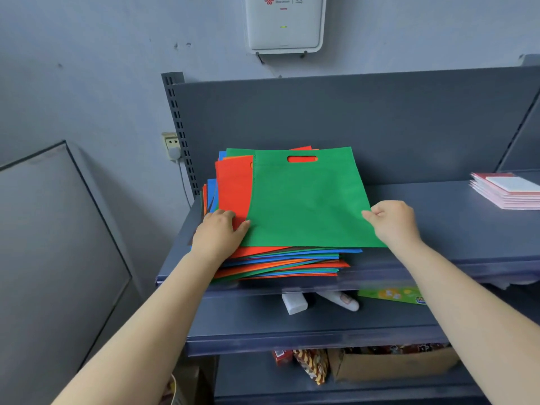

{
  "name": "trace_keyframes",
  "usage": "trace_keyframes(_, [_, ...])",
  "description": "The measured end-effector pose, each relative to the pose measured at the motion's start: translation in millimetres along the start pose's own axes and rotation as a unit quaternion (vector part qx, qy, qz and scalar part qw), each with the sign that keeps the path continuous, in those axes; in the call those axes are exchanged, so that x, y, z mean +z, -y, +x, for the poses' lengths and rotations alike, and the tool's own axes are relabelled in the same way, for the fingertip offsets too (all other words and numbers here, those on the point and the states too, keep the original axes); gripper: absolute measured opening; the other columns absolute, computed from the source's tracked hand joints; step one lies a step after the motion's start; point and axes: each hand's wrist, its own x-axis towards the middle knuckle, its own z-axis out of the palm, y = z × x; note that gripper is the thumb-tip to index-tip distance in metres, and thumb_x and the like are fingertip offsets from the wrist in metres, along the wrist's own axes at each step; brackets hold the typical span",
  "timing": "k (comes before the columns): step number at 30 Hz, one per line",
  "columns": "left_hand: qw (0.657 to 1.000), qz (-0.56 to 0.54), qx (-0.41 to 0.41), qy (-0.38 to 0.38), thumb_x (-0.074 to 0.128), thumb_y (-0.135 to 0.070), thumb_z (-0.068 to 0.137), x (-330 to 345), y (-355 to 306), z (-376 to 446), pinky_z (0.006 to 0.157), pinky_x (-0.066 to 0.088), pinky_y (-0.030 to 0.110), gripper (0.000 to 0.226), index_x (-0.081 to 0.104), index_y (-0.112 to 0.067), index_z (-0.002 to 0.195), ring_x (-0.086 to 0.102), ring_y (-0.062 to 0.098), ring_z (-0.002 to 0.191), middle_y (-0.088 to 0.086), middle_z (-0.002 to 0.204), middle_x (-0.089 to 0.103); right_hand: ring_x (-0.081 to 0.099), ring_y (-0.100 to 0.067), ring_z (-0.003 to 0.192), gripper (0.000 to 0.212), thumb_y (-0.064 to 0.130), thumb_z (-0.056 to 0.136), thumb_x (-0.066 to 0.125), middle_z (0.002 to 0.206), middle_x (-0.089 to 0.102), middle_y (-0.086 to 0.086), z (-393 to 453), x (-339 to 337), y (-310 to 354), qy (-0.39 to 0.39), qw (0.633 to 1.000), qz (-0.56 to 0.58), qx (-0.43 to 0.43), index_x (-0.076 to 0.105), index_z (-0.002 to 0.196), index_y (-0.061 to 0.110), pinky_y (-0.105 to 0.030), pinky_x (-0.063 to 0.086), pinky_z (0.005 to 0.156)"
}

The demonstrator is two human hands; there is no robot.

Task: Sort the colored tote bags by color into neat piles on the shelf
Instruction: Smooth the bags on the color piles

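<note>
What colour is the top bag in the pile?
Green: the top bag shows clearly in the head view.

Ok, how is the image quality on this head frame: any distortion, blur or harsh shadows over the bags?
Head view: wide-angle bending shows in the curved shelf edge and the leaning upright at left; light is soft and even, with no glare on the green bag and only faint shadow under the mixed stack; both hands, left hand and right hand, look reasonably sharp; the lower shelves are dimmer.
</note>
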Motion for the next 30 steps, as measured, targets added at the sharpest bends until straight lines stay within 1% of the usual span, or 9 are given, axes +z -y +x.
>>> trace_keyframes(4, [0.997,0.003,-0.079,-0.01,0.059,-0.05,0.087,-2.8,10.7,11.5,0.081,0.042,0.038,0.048,0.058,-0.004,0.103,0.052,0.033,0.105,0.014,0.108,0.06,0.06,-0.035,0.087,0.015,0.007,0.092,0.058,0.085,0.065,-0.018,-0.8,-6.7,-3.9,-0.051,0.994,0.096,0.028,0.065,0.093,-0.006,-0.033,0.041,0.069])
trace_keyframes(7, [0.99,-0.063,-0.124,-0.01,0.068,-0.041,0.084,-8.0,19.2,17.6,0.081,0.044,0.038,0.048,0.059,-0.003,0.11,0.055,0.035,0.105,0.015,0.111,0.061,0.064,-0.035,0.092,0.016,0.004,0.093,0.055,0.088,0.066,-0.01,-4.2,-7.8,-4.6,-0.068,0.977,0.196,0.059,0.066,0.105,0.002,-0.039,0.05,0.08])
trace_keyframes(14, [0.977,-0.14,-0.11,-0.119,0.066,-0.017,0.087,-22.4,31.6,4.8,0.074,0.039,0.031,0.026,0.066,0.0,0.107,0.059,0.034,0.096,0.018,0.104,0.066,0.064,-0.016,0.095,0.028,0.0,0.095,0.051,0.107,0.068,-0.005,-17.4,-8.4,-0.3,-0.043,0.92,0.377,0.096,0.065,0.118,0.008,-0.029,0.049,0.085])
trace_keyframes(18, [0.934,-0.252,-0.102,-0.231,0.058,-0.013,0.093,-38.2,29.7,-19.3,0.066,0.037,0.023,0.015,0.066,-0.005,0.102,0.055,0.02,0.078,0.007,0.091,0.063,0.068,-0.021,0.097,0.026,0.003,0.095,0.053,0.107,0.07,-0.006,-30.8,-12.1,2.3,-0.027,0.87,0.475,0.128,0.065,0.116,0.013,-0.038,0.055,0.086])
trace_keyframes(21, [0.9,-0.297,-0.111,-0.3,0.058,-0.011,0.093,-51.8,25.9,-44.3,0.058,0.036,0.004,0.013,0.066,-0.005,0.101,0.056,0.014,0.075,0.003,0.088,0.062,0.068,-0.022,0.098,0.023,0.004,0.096,0.052,0.105,0.071,-0.006,-46.5,-15.5,11.6,-0.003,0.848,0.516,0.121,0.068,0.105,0.018,-0.04,0.055,0.086])
trace_keyframes(23, [0.881,-0.31,-0.121,-0.336,0.059,-0.011,0.092,-59.7,26.6,-62.0,0.059,0.036,0.0,0.013,0.067,-0.005,0.1,0.057,0.001,0.067,0.004,0.087,0.063,0.068,-0.023,0.098,0.024,0.004,0.096,0.052,0.105,0.071,-0.006,-55.7,-16.5,20.1,0.018,0.839,0.533,0.111,0.068,0.1,0.021,-0.038,0.055,0.085])
trace_keyframes(24, [0.873,-0.317,-0.127,-0.349,0.06,-0.011,0.092,-63.2,28.0,-71.5,0.06,0.037,0.001,0.013,0.067,-0.005,0.1,0.057,-0.004,0.067,0.004,0.087,0.063,0.069,-0.021,0.096,0.024,0.004,0.096,0.052,0.105,0.071,-0.006,-60.1,-17.3,25.1,0.029,0.833,0.542,0.108,0.068,0.1,0.022,-0.036,0.057,0.082])
trace_keyframes(27, [0.847,-0.342,-0.162,-0.372,0.06,-0.015,0.092,-73.3,31.7,-105.5,0.07,0.044,0.019,0.013,0.067,-0.009,0.101,0.061,0.012,0.08,0.003,0.09,0.064,0.071,-0.015,0.088,0.024,0.006,0.096,0.052,0.101,0.072,-0.002,-75.0,-22.1,39.4,0.074,0.814,0.568,0.1,0.068,0.105,0.02,-0.029,0.059,0.071])
trace_keyframes(30, [0.823,-0.35,-0.194,-0.402,0.06,-0.016,0.092,-85.1,33.4,-147.9,0.071,0.044,0.019,0.014,0.067,-0.009,0.102,0.06,0.012,0.082,0.002,0.093,0.065,0.069,-0.018,0.097,0.026,0.008,0.096,0.052,0.108,0.071,-0.004,-92.5,-26.1,49.9,0.118,0.803,0.577,0.091,0.066,0.116,0.016,-0.037,0.058,0.082])
